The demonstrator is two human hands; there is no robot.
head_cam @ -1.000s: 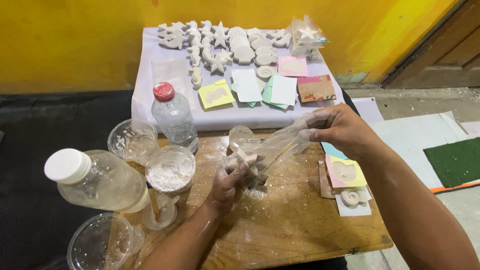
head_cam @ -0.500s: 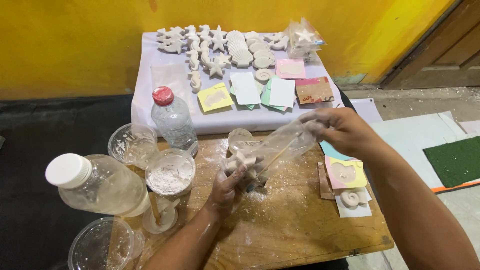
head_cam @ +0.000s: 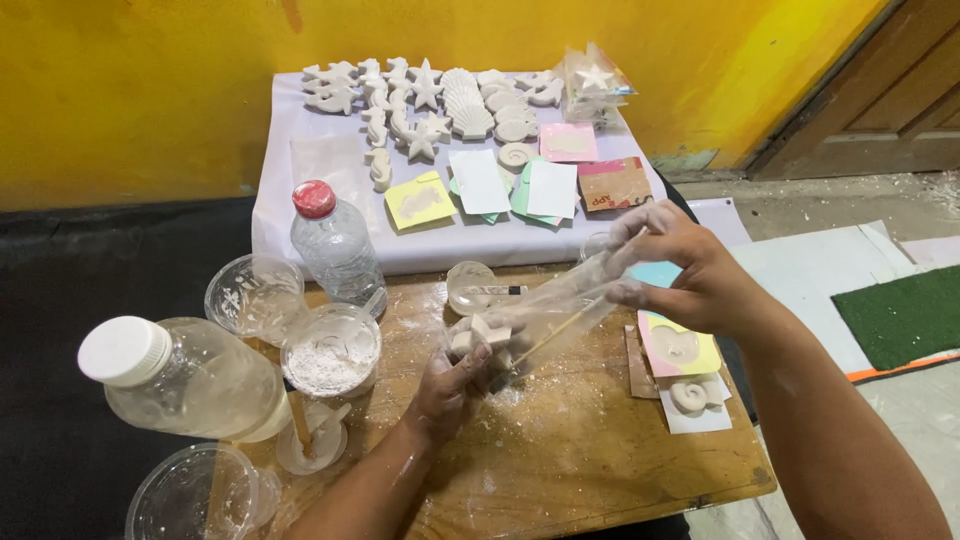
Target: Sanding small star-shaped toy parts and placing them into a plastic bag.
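the left hand point(head_cam: 455, 375) is curled around a white plaster star figure point(head_cam: 482, 335), fingers clenched on it, at the middle of the wooden table point(head_cam: 590, 450). the right hand point(head_cam: 680, 275) is pinched shut on the mouth of a clear plastic bag point(head_cam: 560, 310), thumb and fingers gripping the film, and the bag stretches from that hand down to the star, whose tip sits at or inside the bag's lower end (the film is too clear to tell how far in).

everything else is placed from the star. just behind it lies a small clear cup point(head_cam: 470, 285) on its side. to its left stands a cup of white powder point(head_cam: 332, 350), with an empty clear cup point(head_cam: 255, 295) beyond and a red-capped water bottle point(head_cam: 335, 250) behind those. further left and nearer the camera, a large white-capped bottle point(head_cam: 185, 375) lies tilted, partly covering a small dish with a wooden stick point(head_cam: 305, 435), and another clear cup point(head_cam: 200, 495) sits at the bottom edge. to the right of the star, under the right forearm, are a yellow card with a pink shape point(head_cam: 685, 345) and a spiral shell cast on white paper point(head_cam: 690, 395).

well behind the star, a white-covered board point(head_cam: 300, 215) carries rows of plaster casts point(head_cam: 430, 100) (stars, shells, fish-like shapes), coloured cards point(head_cam: 520, 185) and a bagged star point(head_cam: 595, 80) against the yellow wall point(head_cam: 150, 90).
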